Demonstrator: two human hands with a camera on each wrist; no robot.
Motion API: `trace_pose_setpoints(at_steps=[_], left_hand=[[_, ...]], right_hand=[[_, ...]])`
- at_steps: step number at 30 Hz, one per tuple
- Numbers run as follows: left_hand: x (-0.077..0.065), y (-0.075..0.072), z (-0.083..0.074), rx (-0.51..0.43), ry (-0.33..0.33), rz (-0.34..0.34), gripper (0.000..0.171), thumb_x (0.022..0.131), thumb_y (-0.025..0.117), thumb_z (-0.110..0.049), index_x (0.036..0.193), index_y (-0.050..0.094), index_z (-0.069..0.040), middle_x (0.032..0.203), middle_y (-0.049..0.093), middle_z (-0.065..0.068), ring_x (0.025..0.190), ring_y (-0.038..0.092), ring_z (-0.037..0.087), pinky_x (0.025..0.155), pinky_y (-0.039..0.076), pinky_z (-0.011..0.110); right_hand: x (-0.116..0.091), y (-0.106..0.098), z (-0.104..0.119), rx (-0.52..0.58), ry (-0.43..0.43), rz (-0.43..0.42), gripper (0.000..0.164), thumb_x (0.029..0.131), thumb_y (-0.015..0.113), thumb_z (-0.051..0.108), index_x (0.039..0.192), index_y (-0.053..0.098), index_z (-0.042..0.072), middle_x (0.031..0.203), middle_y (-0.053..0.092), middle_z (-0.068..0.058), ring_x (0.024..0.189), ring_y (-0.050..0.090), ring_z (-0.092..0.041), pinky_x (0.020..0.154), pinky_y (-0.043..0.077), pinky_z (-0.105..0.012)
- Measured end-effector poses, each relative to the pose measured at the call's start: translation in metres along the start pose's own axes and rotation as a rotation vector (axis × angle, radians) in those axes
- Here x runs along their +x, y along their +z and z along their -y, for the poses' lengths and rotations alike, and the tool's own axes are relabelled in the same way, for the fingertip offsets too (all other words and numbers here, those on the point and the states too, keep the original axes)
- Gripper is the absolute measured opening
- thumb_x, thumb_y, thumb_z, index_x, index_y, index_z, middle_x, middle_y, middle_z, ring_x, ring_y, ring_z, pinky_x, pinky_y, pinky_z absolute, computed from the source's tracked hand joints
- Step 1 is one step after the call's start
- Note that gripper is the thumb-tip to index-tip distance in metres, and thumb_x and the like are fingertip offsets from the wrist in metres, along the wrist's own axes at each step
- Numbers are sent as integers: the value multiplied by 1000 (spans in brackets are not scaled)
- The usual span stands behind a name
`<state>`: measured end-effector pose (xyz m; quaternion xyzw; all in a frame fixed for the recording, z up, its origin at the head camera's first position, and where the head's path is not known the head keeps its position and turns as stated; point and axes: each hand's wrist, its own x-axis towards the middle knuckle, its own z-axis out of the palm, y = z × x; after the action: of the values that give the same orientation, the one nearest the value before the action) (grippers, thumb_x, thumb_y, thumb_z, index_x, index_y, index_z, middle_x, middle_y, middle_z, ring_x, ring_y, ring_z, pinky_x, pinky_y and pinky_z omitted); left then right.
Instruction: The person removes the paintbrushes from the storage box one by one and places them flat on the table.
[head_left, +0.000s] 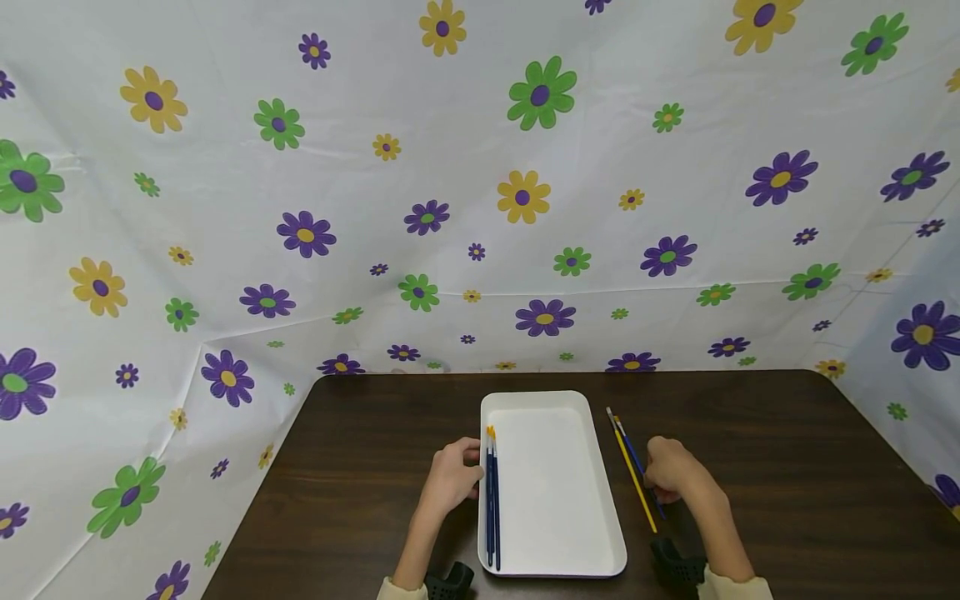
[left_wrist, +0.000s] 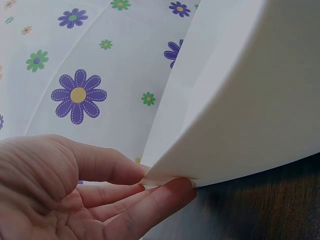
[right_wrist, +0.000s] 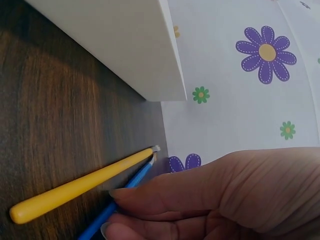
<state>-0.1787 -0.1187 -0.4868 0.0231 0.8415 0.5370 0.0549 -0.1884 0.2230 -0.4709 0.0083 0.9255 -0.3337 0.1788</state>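
A white rectangular tray (head_left: 558, 483) lies on the table, with dark-blue-handled paintbrushes (head_left: 497, 508) along its left inner side, orange bristles pointing away from me. My left hand (head_left: 452, 475) pinches the tray's left edge; thumb and fingertips meet at its wall (left_wrist: 260, 125) in the left wrist view. To the right of the tray, a yellow paintbrush (head_left: 637, 479) and a blue paintbrush (head_left: 628, 442) lie on the table, their tips close together. My right hand (head_left: 675, 471) pinches the blue paintbrush by its handle (right_wrist: 134, 179). The hand covers part of that handle.
The dark brown wooden table (head_left: 375, 425) extends to both sides of the tray. Behind it hangs a white cloth (head_left: 465, 250) printed with purple, green and yellow flowers. Each wrist wears a black camera mount (head_left: 678, 562).
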Motion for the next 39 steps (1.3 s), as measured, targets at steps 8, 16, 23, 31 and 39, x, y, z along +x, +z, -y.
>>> trace_pose_setpoints(at_steps=[8, 16, 23, 31, 39], left_hand=[[0, 0, 0, 3, -2, 2, 39, 88, 62, 9, 127, 64, 10, 112, 70, 25, 74, 72, 27, 56, 61, 38], [0, 0, 0, 5, 7, 0, 39, 88, 62, 10, 126, 64, 11, 111, 70, 26, 74, 72, 27, 56, 61, 38], [-1, 0, -1, 10, -4, 1, 39, 89, 63, 9, 128, 63, 11, 113, 70, 26, 74, 72, 27, 57, 61, 38], [0, -1, 0, 6, 2, 2, 39, 88, 62, 9, 127, 63, 11, 112, 70, 26, 73, 72, 27, 56, 61, 38], [0, 0, 0, 10, 6, 0, 39, 88, 63, 9, 126, 64, 11, 112, 70, 27, 71, 72, 27, 55, 60, 37]], right_hand=[[-2, -1, 1, -32, -14, -48, 20, 89, 67, -9, 75, 55, -2, 62, 57, -10, 52, 59, -18, 51, 56, -31], [-4, -4, 5, -74, -58, -95, 18, 92, 66, -5, 76, 58, -3, 62, 58, -9, 54, 58, -19, 53, 54, -32], [-4, -5, 9, -76, -77, -130, 15, 94, 65, -1, 79, 64, -4, 63, 59, -8, 55, 57, -18, 53, 51, -31], [-13, -1, 31, -9, -198, -204, 14, 95, 67, 4, 82, 66, -2, 65, 58, -5, 58, 54, -16, 54, 49, -32], [-23, 5, 52, 20, -266, -234, 8, 94, 68, 1, 88, 70, -4, 69, 63, -6, 61, 62, -20, 54, 51, -32]])
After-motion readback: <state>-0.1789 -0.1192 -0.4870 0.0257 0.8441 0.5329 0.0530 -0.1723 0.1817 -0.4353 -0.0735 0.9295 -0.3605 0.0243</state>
